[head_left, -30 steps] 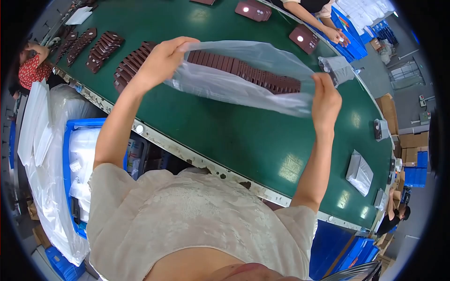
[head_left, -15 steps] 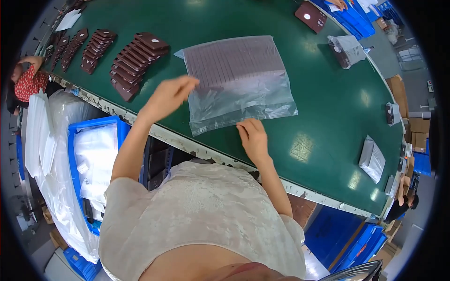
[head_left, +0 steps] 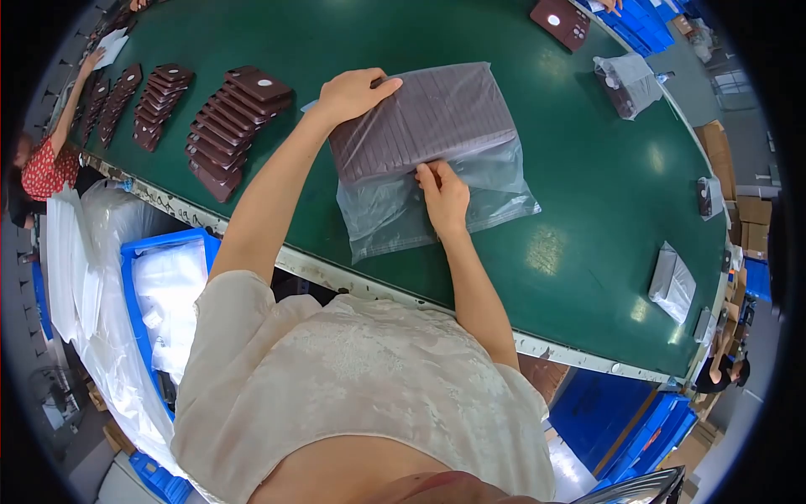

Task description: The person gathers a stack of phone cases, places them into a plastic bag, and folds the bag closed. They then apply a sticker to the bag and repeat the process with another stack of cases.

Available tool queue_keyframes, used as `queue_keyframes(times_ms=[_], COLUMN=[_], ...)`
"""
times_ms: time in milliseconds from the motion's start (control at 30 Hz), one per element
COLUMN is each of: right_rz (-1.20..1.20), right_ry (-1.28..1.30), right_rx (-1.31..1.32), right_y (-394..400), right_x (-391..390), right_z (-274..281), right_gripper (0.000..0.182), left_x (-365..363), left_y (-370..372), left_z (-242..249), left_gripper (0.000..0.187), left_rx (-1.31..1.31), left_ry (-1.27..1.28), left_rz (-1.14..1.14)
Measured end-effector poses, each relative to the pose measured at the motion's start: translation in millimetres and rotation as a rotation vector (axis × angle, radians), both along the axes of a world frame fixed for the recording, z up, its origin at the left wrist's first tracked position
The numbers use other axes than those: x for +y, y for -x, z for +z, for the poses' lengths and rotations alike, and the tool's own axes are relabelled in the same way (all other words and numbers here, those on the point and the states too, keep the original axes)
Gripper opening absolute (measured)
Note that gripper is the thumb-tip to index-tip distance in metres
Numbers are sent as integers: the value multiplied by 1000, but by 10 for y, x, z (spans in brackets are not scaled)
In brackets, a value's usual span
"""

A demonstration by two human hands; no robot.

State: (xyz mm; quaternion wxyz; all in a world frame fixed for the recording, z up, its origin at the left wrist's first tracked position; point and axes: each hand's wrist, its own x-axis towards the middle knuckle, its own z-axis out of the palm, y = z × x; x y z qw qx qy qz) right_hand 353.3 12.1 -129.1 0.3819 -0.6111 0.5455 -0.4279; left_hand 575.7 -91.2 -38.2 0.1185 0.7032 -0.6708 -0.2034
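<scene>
In front of me on the green table lies a clear plastic bag (head_left: 395,220) with a tight row of dark brown flat pieces (head_left: 424,118) inside. My left hand (head_left: 357,97) is closed over the bag's far left corner, its thumb across the top and its other fingertips partly hidden. At the near edge of the row, my right hand (head_left: 445,197) pinches the bag's film between thumb and fingers. The loose mouth end of the bag spreads toward me beneath the right wrist.
Fanned stacks of brown pieces (head_left: 239,126) stand on the left of the table (head_left: 588,218). Bagged packs (head_left: 672,284) and a brown piece (head_left: 560,23) lie along the right side. Below left is a blue bin (head_left: 134,277) of plastic bags. A person in red (head_left: 49,172) reaches in at the left.
My left hand has moved from beside the bag onto its far left corner. My right hand has gone from the bag's near edge up to the row. The film now sits tighter over the pieces.
</scene>
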Motion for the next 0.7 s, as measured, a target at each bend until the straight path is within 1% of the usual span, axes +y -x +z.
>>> queue_keyframes(times_ms=[67, 167, 267, 300, 400, 467, 533, 567, 700], right_rz=[19, 69, 30, 24, 46, 79, 136, 132, 134], right_ry=[0, -3, -184, -187, -225, -245, -290, -290, -307], right_rx=[1, 7, 19, 17, 202, 246, 326, 327, 293], right_y=[46, 83, 56, 49, 58, 79, 98, 102, 112], right_x=[-28, 30, -67, -63, -72, -111, -118, -112, -170], right_z=[82, 104, 102, 108, 157, 249, 314, 315, 273], right_gripper=[24, 23, 29, 29, 32, 33, 33, 33, 32], left_x=[-16, 12, -43, -37, -66, -91, -186, -210, -168], left_y=[21, 44, -28, -30, -38, -61, -78, -65, -7], left_z=[43, 128, -1, 4, 41, 47, 34, 21, -2], left_gripper=[64, 65, 67, 67, 68, 69, 68, 68, 67], left_rx=[7, 38, 57, 68, 56, 49, 115, 151, 162], left_ry=[16, -76, -21, 3, -38, -56, -124, -156, -155], left_rz=[12, -14, -17, -22, -41, -41, -92, -119, -113])
